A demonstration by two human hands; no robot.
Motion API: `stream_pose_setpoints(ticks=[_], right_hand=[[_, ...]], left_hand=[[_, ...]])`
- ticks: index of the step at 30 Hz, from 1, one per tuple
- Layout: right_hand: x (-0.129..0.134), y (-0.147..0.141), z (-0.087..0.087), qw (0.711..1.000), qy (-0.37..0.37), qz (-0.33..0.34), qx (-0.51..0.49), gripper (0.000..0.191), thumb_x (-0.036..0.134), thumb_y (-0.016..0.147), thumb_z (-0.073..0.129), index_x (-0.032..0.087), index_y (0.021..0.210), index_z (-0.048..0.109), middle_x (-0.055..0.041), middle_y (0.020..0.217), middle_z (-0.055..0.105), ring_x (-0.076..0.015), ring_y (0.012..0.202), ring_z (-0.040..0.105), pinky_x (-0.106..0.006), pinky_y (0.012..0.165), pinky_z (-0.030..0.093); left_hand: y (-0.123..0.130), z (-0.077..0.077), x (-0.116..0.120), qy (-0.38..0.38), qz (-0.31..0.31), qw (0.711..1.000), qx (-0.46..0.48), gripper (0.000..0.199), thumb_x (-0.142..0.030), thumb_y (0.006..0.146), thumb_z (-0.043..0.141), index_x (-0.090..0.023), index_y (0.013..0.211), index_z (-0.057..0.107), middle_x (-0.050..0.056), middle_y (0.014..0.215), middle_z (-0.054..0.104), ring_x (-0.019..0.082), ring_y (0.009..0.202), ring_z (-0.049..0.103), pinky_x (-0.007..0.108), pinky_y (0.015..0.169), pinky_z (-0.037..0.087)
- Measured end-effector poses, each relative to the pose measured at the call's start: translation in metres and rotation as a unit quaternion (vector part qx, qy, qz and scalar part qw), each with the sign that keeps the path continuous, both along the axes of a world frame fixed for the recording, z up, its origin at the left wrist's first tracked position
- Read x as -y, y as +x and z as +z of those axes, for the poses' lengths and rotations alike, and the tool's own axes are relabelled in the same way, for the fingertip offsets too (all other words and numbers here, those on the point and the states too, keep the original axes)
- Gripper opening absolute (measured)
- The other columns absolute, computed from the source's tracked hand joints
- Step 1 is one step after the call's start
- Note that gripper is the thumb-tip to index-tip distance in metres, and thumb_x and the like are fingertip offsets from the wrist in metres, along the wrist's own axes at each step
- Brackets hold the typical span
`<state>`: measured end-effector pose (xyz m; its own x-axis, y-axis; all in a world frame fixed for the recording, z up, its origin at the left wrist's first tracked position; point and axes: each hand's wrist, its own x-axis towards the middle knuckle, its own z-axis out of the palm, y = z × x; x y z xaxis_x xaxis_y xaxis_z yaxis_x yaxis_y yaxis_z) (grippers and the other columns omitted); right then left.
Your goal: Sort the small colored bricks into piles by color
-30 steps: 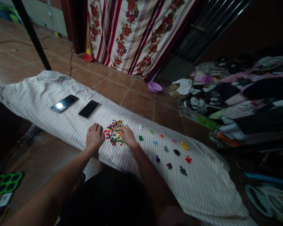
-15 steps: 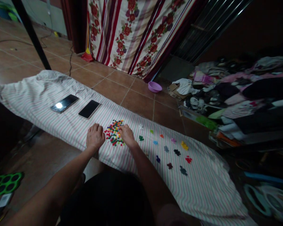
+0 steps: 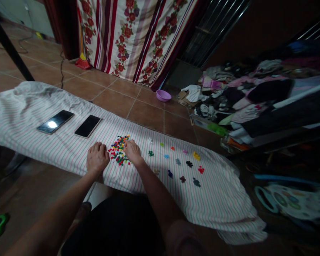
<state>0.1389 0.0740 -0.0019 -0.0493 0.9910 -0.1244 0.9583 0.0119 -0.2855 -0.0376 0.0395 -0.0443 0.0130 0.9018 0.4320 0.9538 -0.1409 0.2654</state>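
Currently, the left hand (image 3: 97, 158) is resting, fingers loosely bent, just left of the mixed colored pieces (image 3: 118, 153); the right hand (image 3: 132, 152) is bunching its fingers at their right side, any grip in either being hidden. Single-color clusters (image 3: 189, 164) are lying right, two phones (image 3: 87, 126) far left.

From my remote seat I see what looks like a home: a flowered curtain (image 3: 128, 39) hangs at the top of the frame, a broom (image 3: 82, 64) stands at upper left, a purple basin (image 3: 163, 95) sits on floor tiles (image 3: 146, 114) above centre, and clothes (image 3: 240, 89) lie heaped at upper right.
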Motion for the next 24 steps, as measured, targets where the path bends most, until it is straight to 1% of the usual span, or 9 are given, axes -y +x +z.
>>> stream_pose_setpoints(ticks=[5, 11, 15, 18, 21, 24], right_hand=[[0.002, 0.000, 0.000, 1.000, 0.010, -0.003, -0.008, 0.023, 0.020, 0.092, 0.049, 0.022, 0.109, 0.065, -0.0079, 0.111, 0.061, -0.0174, 0.099, 0.060, -0.027, 0.082, 0.045], [0.001, 0.006, -0.013, 0.995, 0.065, -0.019, -0.080, 0.018, 0.017, 0.088, 0.053, 0.022, 0.099, 0.066, -0.0058, 0.102, 0.064, -0.0160, 0.094, 0.061, -0.026, 0.084, 0.045], [0.002, 0.010, -0.024, 0.981, 0.107, -0.034, -0.159, 0.013, 0.016, 0.084, 0.055, 0.021, 0.091, 0.065, -0.0036, 0.094, 0.067, -0.0151, 0.086, 0.063, -0.025, 0.081, 0.047], [0.002, 0.015, -0.029, 0.967, 0.103, -0.059, -0.227, 0.008, 0.019, 0.082, 0.056, 0.022, 0.086, 0.063, -0.0002, 0.084, 0.068, -0.0144, 0.077, 0.064, -0.024, 0.074, 0.048], [0.004, 0.023, -0.029, 0.954, 0.096, -0.088, -0.271, 0.006, 0.023, 0.079, 0.058, 0.022, 0.084, 0.061, 0.0018, 0.076, 0.068, -0.0149, 0.073, 0.065, -0.025, 0.070, 0.048], [0.008, 0.036, -0.025, 0.944, 0.104, -0.104, -0.294, 0.008, 0.025, 0.077, 0.058, 0.022, 0.084, 0.061, 0.0020, 0.076, 0.068, -0.0156, 0.074, 0.066, -0.025, 0.069, 0.049]], left_hand=[[0.001, 0.002, 0.000, -0.008, 0.002, 1.000, -0.001, 0.026, -0.021, 0.084, 0.048, -0.013, 0.104, 0.063, 0.017, 0.123, 0.062, 0.032, 0.117, 0.056, 0.045, 0.096, 0.043], [0.001, 0.002, 0.000, -0.012, 0.000, 1.000, 0.002, 0.025, -0.020, 0.084, 0.048, -0.014, 0.103, 0.064, 0.017, 0.123, 0.062, 0.031, 0.117, 0.055, 0.044, 0.096, 0.043], [0.000, 0.001, 0.000, -0.010, -0.001, 1.000, 0.011, 0.027, -0.020, 0.084, 0.048, -0.013, 0.105, 0.064, 0.017, 0.124, 0.061, 0.032, 0.119, 0.054, 0.045, 0.097, 0.042], [0.000, 0.001, 0.000, -0.011, -0.002, 1.000, 0.018, 0.027, -0.020, 0.084, 0.048, -0.013, 0.105, 0.064, 0.018, 0.125, 0.061, 0.032, 0.120, 0.053, 0.046, 0.098, 0.041], [0.000, 0.003, 0.001, -0.014, -0.004, 1.000, 0.022, 0.027, -0.020, 0.085, 0.047, -0.013, 0.105, 0.064, 0.019, 0.125, 0.060, 0.032, 0.120, 0.053, 0.047, 0.098, 0.042], [0.000, 0.004, 0.001, -0.015, -0.006, 0.999, 0.029, 0.027, -0.020, 0.084, 0.047, -0.014, 0.105, 0.064, 0.018, 0.125, 0.060, 0.032, 0.120, 0.053, 0.047, 0.097, 0.042]])
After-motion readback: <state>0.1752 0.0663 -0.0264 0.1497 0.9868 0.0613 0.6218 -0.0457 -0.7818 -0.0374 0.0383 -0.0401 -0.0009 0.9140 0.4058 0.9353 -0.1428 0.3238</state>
